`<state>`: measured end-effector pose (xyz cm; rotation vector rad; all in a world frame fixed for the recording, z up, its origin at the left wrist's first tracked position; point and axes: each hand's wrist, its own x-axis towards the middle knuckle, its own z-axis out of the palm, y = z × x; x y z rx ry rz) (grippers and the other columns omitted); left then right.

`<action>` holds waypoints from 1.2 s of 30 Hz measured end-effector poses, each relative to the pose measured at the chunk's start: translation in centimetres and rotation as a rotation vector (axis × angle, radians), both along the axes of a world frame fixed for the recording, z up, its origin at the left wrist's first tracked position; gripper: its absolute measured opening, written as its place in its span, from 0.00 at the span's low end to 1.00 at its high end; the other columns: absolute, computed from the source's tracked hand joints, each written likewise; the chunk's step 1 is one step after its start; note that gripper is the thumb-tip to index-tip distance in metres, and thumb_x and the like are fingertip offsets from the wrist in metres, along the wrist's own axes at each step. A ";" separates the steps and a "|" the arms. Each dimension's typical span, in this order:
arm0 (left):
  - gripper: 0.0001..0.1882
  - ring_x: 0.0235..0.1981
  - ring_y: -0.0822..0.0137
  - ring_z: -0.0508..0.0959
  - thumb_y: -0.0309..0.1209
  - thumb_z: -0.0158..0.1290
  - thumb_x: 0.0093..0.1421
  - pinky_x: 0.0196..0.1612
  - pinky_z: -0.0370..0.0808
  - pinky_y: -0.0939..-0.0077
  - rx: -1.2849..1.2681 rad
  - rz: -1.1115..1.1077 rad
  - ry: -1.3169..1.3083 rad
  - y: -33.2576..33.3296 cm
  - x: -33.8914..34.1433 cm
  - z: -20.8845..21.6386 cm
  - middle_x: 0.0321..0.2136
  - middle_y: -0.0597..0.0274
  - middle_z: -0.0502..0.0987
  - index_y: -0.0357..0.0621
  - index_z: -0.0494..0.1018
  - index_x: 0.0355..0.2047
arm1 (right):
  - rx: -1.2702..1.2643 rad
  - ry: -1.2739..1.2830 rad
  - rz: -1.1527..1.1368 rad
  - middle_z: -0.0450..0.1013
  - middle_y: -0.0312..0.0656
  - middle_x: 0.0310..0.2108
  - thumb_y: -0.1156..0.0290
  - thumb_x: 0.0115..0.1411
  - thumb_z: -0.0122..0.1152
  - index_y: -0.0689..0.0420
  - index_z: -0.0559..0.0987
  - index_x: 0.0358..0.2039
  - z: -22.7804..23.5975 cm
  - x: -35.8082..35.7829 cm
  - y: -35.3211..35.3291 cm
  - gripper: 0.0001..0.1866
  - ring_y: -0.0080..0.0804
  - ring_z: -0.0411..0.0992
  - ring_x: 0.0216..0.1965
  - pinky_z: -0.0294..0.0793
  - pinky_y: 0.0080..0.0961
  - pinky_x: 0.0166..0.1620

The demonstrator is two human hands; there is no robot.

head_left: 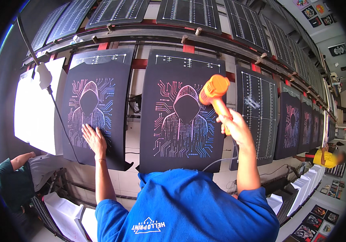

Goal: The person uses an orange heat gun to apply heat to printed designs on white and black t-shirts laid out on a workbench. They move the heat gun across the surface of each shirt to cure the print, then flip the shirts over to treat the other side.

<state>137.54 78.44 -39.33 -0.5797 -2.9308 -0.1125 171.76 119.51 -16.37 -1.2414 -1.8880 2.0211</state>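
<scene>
My right hand (238, 128) is wrapped round the handle of an orange hair dryer (217, 89). The dryer is held over the right side of a black T-shirt (187, 107) spread on a board straight ahead. That shirt bears a pink-to-blue print of a hooded figure with circuit lines. On the left, a second black T-shirt (89, 103) with the same print covers another board. My left hand (95, 140) rests on the lower part of this print, fingers stretched out and holding nothing. The dryer's cord (218, 161) trails down from my right hand.
A bare black marked board (255, 113) stands to the right, with more printed shirts (291, 121) beyond. A cable with a white plug block (43, 76) hangs at the left. White boards (40, 105) stand there too. One person (13, 181) is at far left, another (330, 158) at far right.
</scene>
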 end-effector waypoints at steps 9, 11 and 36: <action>0.31 0.70 0.47 0.45 0.37 0.37 0.68 0.69 0.40 0.55 0.045 -0.184 -0.139 2.7 8.5 3.3 0.67 0.41 0.47 0.29 0.49 0.65 | 0.072 0.066 -0.007 0.71 0.34 0.28 0.64 0.63 0.58 0.62 0.73 0.41 -1.7 -5.5 4.1 0.14 0.15 0.67 0.21 0.68 0.14 0.23; 0.31 0.70 0.47 0.44 0.37 0.37 0.68 0.69 0.39 0.55 0.052 -0.203 -0.173 2.6 9.7 3.7 0.67 0.41 0.47 0.28 0.48 0.65 | 0.070 0.046 -0.003 0.71 0.34 0.28 0.64 0.63 0.58 0.62 0.73 0.41 -1.2 -5.7 4.0 0.14 0.15 0.67 0.22 0.68 0.14 0.23; 0.31 0.69 0.49 0.46 0.42 0.31 0.71 0.68 0.45 0.54 -0.221 0.174 0.068 -10.5 -0.4 -3.6 0.68 0.43 0.48 0.32 0.49 0.66 | 0.140 -0.008 -0.159 0.72 0.33 0.29 0.64 0.64 0.57 0.62 0.73 0.42 -2.0 -2.1 5.1 0.14 0.15 0.67 0.21 0.70 0.15 0.25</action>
